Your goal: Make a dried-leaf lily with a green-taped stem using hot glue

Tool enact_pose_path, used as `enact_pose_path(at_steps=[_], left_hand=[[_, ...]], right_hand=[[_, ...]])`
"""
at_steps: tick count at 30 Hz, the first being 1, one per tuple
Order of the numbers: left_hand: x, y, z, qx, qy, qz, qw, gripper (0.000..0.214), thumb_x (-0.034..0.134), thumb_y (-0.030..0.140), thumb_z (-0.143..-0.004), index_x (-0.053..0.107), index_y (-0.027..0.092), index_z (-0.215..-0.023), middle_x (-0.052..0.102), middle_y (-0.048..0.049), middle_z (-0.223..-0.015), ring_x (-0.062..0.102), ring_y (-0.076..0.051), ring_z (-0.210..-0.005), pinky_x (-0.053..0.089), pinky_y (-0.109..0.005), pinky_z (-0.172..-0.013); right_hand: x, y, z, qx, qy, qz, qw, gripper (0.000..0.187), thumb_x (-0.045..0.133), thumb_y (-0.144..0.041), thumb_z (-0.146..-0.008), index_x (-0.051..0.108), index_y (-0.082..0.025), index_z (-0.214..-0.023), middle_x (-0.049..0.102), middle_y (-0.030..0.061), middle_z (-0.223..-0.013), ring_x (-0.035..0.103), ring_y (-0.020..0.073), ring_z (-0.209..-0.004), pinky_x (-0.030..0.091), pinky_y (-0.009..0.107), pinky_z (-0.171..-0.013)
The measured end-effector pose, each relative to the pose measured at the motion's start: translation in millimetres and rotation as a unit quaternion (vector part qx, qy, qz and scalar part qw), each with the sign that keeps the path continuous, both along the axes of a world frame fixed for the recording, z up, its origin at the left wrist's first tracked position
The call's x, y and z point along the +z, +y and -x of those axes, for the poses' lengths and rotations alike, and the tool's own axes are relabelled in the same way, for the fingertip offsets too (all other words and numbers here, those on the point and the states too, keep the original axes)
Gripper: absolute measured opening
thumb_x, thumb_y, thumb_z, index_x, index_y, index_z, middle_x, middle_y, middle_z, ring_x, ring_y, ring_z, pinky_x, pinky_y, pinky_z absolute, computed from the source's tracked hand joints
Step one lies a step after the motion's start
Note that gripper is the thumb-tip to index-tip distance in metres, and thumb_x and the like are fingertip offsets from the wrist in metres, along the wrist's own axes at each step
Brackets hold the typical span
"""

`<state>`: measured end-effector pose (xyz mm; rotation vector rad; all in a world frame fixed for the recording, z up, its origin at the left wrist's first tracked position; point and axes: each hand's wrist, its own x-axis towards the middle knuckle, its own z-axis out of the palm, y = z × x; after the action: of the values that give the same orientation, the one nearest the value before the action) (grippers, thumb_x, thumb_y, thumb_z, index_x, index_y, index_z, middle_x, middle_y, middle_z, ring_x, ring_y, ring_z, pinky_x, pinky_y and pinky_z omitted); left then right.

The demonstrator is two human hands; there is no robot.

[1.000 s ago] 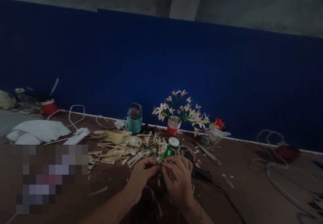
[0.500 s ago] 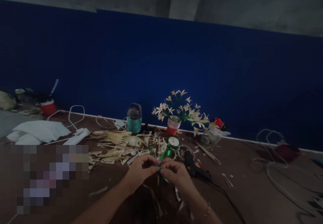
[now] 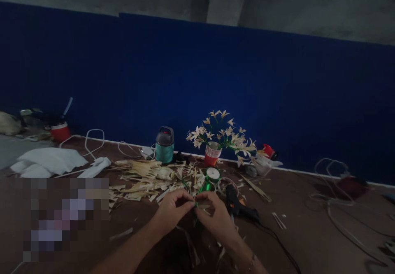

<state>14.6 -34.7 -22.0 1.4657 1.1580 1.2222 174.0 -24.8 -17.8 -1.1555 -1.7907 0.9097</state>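
In the head view my left hand (image 3: pixel 176 206) is closed in a pinch, its thumb and forefinger on a narrow green ribbon (image 3: pixel 196 204). Opposite it, my right hand (image 3: pixel 215 212) has its curled thumb and fingers at the same ribbon. Both hands' fingertips nearly meet, hiding most of the held piece. Just beyond the fingers stands a spool of green ribbon (image 3: pixel 212 174) with a shiny green length (image 3: pixel 205 187) in front. A black glue gun (image 3: pixel 239 205) lies right of my right hand.
Pale dried husk pieces (image 3: pixel 140 171) spread at the left. Behind the spool a red cup (image 3: pixel 212 159) holds cream flowers (image 3: pixel 230 136) on green stems. A teal and grey container (image 3: pixel 164 147) stands near the blue partition (image 3: pixel 148 76). A dark cord (image 3: pixel 279 245) runs toward the front.
My right hand's forefinger and thumb have spread slightly apart around the green ribbon. The left hand stays pinched in nearly the same place.
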Motion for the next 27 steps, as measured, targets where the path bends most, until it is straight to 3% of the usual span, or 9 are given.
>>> enact_pose_path(at_steps=[3, 5, 9, 13, 16, 20, 24, 27], left_hand=[[-5.4, 0.4, -2.2, 0.019, 0.014, 0.000, 1.000, 0.006, 0.059, 0.021, -0.067, 0.062, 0.015, -0.068, 0.060, -0.0002, -0.066, 0.054, -0.015, -0.066, 0.041, -0.024, -0.064], [-7.6, 0.6, -3.5, 0.024, 0.017, -0.002, 1.000, 0.006, 0.058, 0.021, -0.067, 0.062, 0.015, -0.068, 0.060, -0.0002, -0.065, 0.054, -0.015, -0.065, 0.042, -0.024, -0.063], [-6.7, 0.8, -4.1, 0.031, 0.034, -0.016, 0.999, 0.006, 0.058, 0.019, -0.067, 0.063, 0.015, -0.068, 0.061, -0.0015, -0.067, 0.055, -0.016, -0.067, 0.043, -0.025, -0.065], [-4.3, 2.5, -2.5, 0.042, 0.052, -0.040, 0.997, 0.006, 0.061, 0.019, -0.066, 0.066, 0.016, -0.067, 0.063, -0.0023, -0.067, 0.057, -0.017, -0.067, 0.043, -0.026, -0.067], [-5.6, 4.6, -1.2, 0.039, 0.019, -0.030, 0.999, 0.007, 0.065, 0.021, -0.063, 0.068, 0.016, -0.068, 0.065, -0.0033, -0.068, 0.058, -0.018, -0.069, 0.044, -0.027, -0.069], [-8.9, 6.7, -0.5, 0.004, -0.039, 0.009, 0.999, 0.012, 0.068, 0.023, -0.062, 0.071, 0.016, -0.072, 0.067, -0.0040, -0.073, 0.060, -0.018, -0.073, 0.044, -0.028, -0.071], [-8.7, 7.0, 1.5, -0.024, -0.067, -0.005, 0.997, 0.007, 0.069, 0.024, -0.063, 0.069, 0.017, -0.063, 0.064, -0.0017, -0.066, 0.057, -0.015, -0.067, 0.043, -0.025, -0.067], [-5.0, 6.0, 5.2, -0.048, -0.059, -0.024, 0.997, 0.008, 0.069, 0.024, -0.064, 0.069, 0.016, -0.063, 0.062, -0.0014, -0.064, 0.055, -0.014, -0.065, 0.041, -0.024, -0.064]], right_hand=[[3.2, -8.4, 3.9, -0.054, -0.113, -0.149, 0.981, 0.020, 0.056, -0.014, -0.064, 0.057, -0.020, -0.084, 0.059, 0.0035, -0.085, 0.052, 0.0215, -0.085, 0.034, 0.033, -0.076], [5.5, -12.8, 5.9, -0.067, -0.155, -0.204, 0.964, 0.016, 0.054, -0.011, -0.065, 0.057, -0.021, -0.077, 0.060, 0.0025, -0.083, 0.051, 0.0206, -0.084, 0.032, 0.033, -0.076], [7.8, -15.1, 7.3, -0.077, -0.180, -0.243, 0.950, 0.011, 0.056, -0.010, -0.066, 0.059, -0.021, -0.069, 0.061, 0.0006, -0.078, 0.051, 0.0186, -0.081, 0.030, 0.033, -0.077], [5.3, -12.0, 6.4, -0.074, -0.159, -0.232, 0.957, 0.012, 0.056, -0.010, -0.067, 0.061, -0.021, -0.067, 0.062, 0.0006, -0.075, 0.052, 0.0186, -0.078, 0.031, 0.034, -0.076], [2.5, -8.3, 6.0, -0.059, -0.091, -0.173, 0.979, 0.011, 0.055, -0.011, -0.066, 0.062, -0.019, -0.065, 0.062, 0.0026, -0.074, 0.054, 0.0190, -0.077, 0.035, 0.032, -0.073], [0.6, -3.2, 5.6, -0.001, 0.049, -0.033, 0.998, 0.010, 0.056, -0.014, -0.066, 0.064, -0.018, -0.063, 0.061, 0.0039, -0.075, 0.056, 0.0183, -0.076, 0.041, 0.028, -0.070], [-0.8, 0.0, 5.0, 0.042, 0.164, 0.102, 0.980, 0.002, 0.065, -0.017, -0.060, 0.064, -0.017, -0.058, 0.057, 0.0010, -0.069, 0.052, 0.0149, -0.068, 0.039, 0.024, -0.062], [-1.9, -0.5, 4.3, 0.066, 0.238, 0.220, 0.944, 0.008, 0.071, -0.020, -0.054, 0.064, -0.016, -0.055, 0.054, -0.0021, -0.061, 0.045, 0.0090, -0.054, 0.034, 0.020, -0.051]])
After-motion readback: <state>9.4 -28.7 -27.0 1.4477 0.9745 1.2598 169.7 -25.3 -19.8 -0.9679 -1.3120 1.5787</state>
